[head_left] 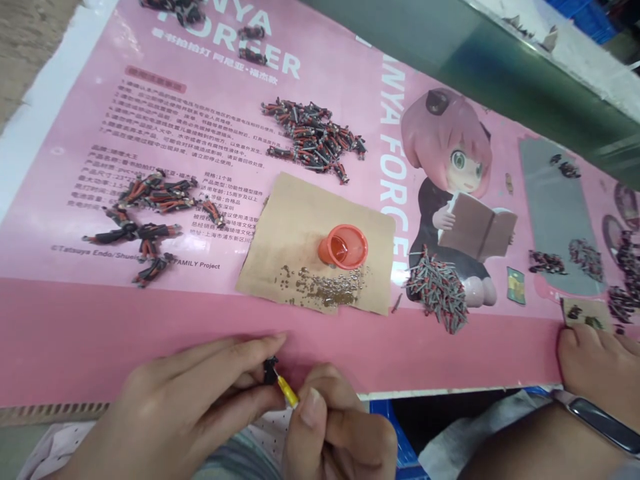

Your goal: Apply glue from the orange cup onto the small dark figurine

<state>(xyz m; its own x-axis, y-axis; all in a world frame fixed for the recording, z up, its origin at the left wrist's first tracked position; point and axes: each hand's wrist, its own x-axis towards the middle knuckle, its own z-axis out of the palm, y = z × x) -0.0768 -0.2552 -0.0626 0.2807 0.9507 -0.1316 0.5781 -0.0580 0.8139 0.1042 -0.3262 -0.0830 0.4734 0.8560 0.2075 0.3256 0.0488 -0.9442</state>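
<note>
Here the left hand (200, 393) pinches a small black part (271, 369) at its fingertips, while the right hand (333, 427) grips a yellow-tipped tool (287, 392) whose point meets it. Seemingly mid-assembly; next calls for steady pressing alignment.

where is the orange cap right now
In the head view the orange cap sits open side up on the brown cardboard sheet, mid-table, just above the scatter of tiny metal bits.

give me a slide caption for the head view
Left hand pinches a small black part while right hand applies a yellow-tipped tool.
</note>
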